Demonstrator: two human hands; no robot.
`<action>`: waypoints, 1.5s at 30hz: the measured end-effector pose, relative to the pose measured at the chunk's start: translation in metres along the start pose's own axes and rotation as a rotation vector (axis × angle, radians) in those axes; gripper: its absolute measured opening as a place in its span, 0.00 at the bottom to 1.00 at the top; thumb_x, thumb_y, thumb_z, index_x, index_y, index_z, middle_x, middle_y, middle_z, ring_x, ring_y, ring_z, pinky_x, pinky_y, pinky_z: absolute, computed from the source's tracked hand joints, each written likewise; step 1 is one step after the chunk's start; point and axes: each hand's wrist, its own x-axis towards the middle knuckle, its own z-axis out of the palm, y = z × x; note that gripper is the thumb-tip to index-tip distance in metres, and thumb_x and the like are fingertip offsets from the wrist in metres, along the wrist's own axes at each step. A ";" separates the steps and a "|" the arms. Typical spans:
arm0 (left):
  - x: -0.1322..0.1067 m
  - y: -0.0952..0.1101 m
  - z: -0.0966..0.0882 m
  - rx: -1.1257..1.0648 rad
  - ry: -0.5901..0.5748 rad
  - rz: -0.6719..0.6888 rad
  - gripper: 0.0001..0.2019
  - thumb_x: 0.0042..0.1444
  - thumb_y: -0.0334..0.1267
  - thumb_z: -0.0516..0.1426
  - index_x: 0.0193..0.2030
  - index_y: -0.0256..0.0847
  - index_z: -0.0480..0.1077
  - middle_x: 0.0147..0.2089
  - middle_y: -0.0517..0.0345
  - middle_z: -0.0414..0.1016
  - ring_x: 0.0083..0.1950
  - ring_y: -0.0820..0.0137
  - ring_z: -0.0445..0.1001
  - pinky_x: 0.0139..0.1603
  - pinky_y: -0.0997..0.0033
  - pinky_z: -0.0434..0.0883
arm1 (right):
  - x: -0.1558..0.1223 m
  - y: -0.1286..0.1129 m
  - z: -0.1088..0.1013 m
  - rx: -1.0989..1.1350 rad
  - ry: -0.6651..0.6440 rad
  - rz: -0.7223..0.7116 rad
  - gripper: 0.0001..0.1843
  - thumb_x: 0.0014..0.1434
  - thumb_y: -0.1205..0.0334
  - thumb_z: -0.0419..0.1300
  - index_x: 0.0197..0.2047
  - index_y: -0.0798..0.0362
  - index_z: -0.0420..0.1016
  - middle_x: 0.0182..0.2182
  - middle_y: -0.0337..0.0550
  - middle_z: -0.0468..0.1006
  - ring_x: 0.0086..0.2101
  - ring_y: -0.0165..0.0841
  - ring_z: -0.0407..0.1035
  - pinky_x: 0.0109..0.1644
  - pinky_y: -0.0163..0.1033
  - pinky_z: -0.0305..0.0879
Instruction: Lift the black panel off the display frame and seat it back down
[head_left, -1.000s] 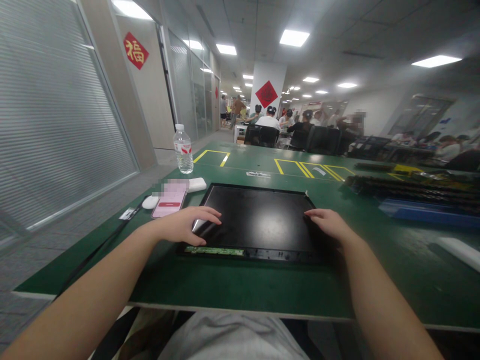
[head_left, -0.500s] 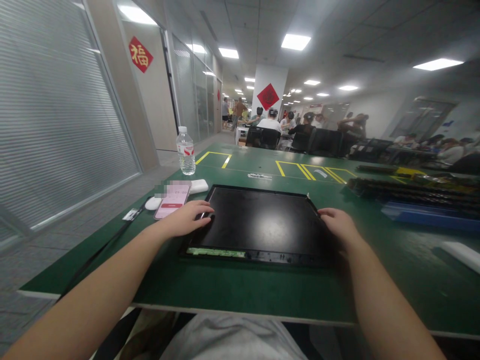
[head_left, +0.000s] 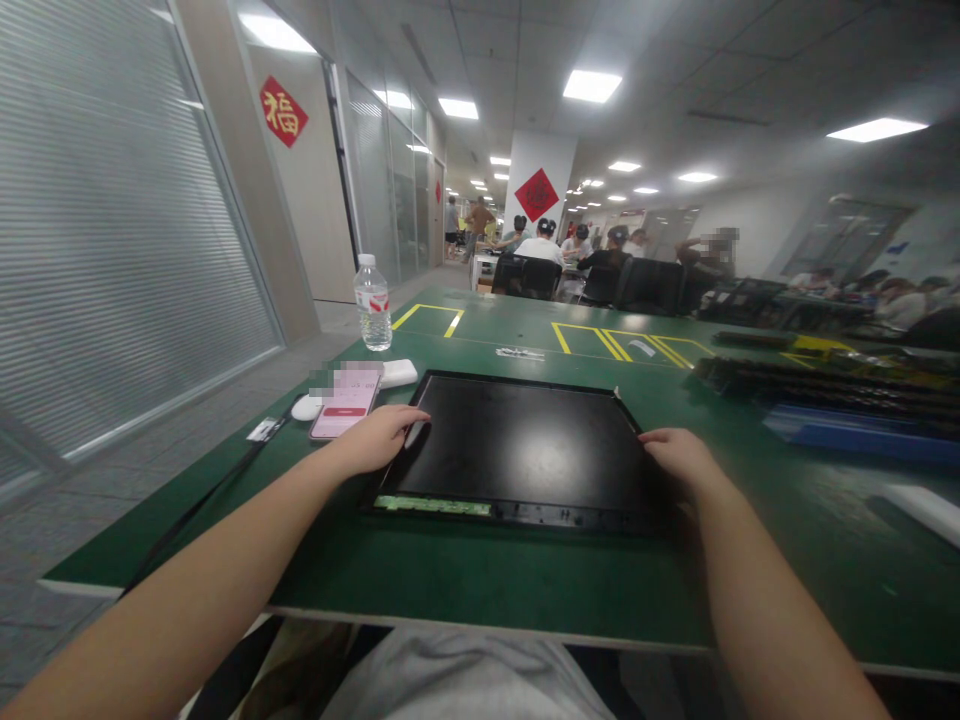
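**Both hands on the edges of the black panel**

We see a black panel (head_left: 525, 445) lying flat on the green bench (head_left: 480, 575), straight ahead of us and close to the near edge. A thin green strip (head_left: 433, 505) runs along the left part of its near side.

Our left hand (head_left: 379, 437) rests palm down on the left edge of the panel, its fingers (head_left: 411, 414) laid loosely together and reaching a little onto the dark face. Our right hand (head_left: 682, 462) rests on the right edge, fingers (head_left: 654, 436) close together and curled slightly over the rim. Neither hand pinches anything; both only lie against the panel.

Just beside the left hand, on the bench, lies a phone (head_left: 347, 394) with a pink screen, and next to it a white mouse (head_left: 305, 407) and a white case (head_left: 399, 373). A water bottle (head_left: 373, 303) stands upright farther back on the left. A black cable (head_left: 202, 497) runs from the mouse toward the near left corner. Yellow lines (head_left: 607, 341) mark boxes on the bench beyond the panel. To the right, well apart, lie a blue tray (head_left: 855, 435) and dark stacked parts (head_left: 810, 383). Other people sit at benches far behind
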 end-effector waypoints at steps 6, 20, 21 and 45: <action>0.001 0.001 -0.001 -0.026 0.003 -0.024 0.27 0.47 0.27 0.47 0.51 0.41 0.77 0.56 0.52 0.79 0.60 0.60 0.74 0.64 0.60 0.67 | 0.001 0.000 0.002 0.013 -0.025 0.031 0.18 0.46 0.69 0.59 0.37 0.48 0.86 0.39 0.45 0.84 0.38 0.42 0.78 0.41 0.41 0.72; 0.001 0.003 -0.005 -0.130 0.007 -0.038 0.13 0.41 0.29 0.50 0.31 0.45 0.73 0.40 0.57 0.81 0.48 0.58 0.77 0.52 0.61 0.72 | 0.002 0.000 0.003 0.001 -0.029 0.039 0.21 0.45 0.73 0.56 0.39 0.50 0.84 0.39 0.46 0.84 0.38 0.40 0.78 0.40 0.39 0.71; 0.002 0.002 -0.005 -0.134 0.007 -0.037 0.13 0.42 0.29 0.50 0.31 0.45 0.72 0.40 0.57 0.81 0.48 0.58 0.77 0.52 0.61 0.72 | 0.002 0.000 0.004 -0.001 -0.030 0.038 0.21 0.45 0.73 0.56 0.39 0.50 0.84 0.39 0.46 0.84 0.39 0.40 0.78 0.40 0.39 0.70; 0.001 0.009 0.000 -0.008 0.008 -0.089 0.27 0.46 0.21 0.47 0.49 0.41 0.76 0.55 0.51 0.79 0.60 0.59 0.74 0.63 0.61 0.66 | 0.001 -0.003 0.003 0.010 -0.035 0.063 0.21 0.46 0.77 0.59 0.41 0.52 0.84 0.40 0.46 0.84 0.39 0.37 0.76 0.40 0.34 0.67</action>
